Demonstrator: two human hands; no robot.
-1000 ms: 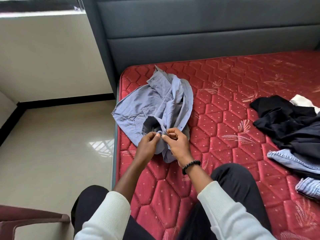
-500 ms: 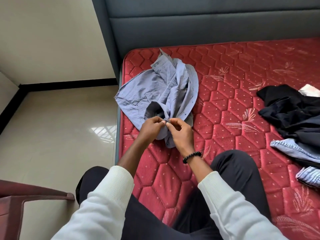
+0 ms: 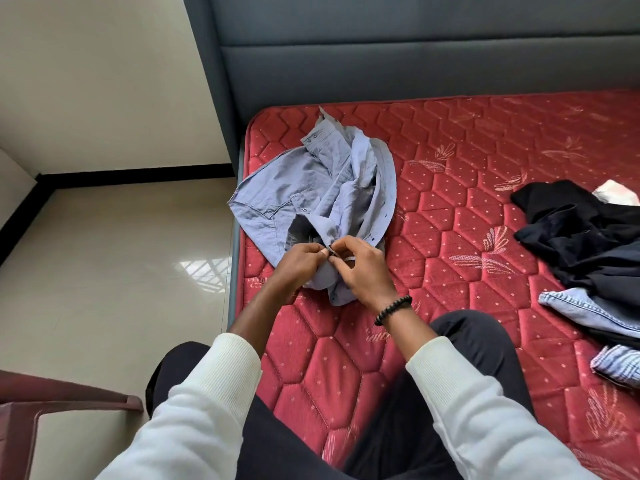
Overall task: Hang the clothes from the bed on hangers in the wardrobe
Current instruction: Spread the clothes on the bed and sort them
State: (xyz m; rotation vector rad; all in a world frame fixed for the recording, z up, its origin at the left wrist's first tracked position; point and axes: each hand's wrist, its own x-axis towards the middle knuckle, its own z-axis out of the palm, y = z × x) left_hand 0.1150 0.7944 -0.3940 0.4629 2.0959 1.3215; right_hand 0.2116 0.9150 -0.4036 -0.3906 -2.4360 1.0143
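Note:
A crumpled light blue shirt lies on the red quilted mattress, near its left edge. My left hand and my right hand meet at the shirt's near edge, and both pinch the fabric at a dark button between their fingertips. A black bead bracelet sits on my right wrist. At the right edge of the mattress lies a pile of clothes: a black garment, a denim piece and a striped blue cloth. No hanger or wardrobe is in view.
A grey padded headboard runs along the far side of the bed. A beige tiled floor lies to the left. A dark red chair stands at the lower left. My knee in black trousers rests on the mattress.
The view has shifted a little, so the bed sits lower and further right. Both hands stay pinched on the same spot of the shirt, with small finger movements.

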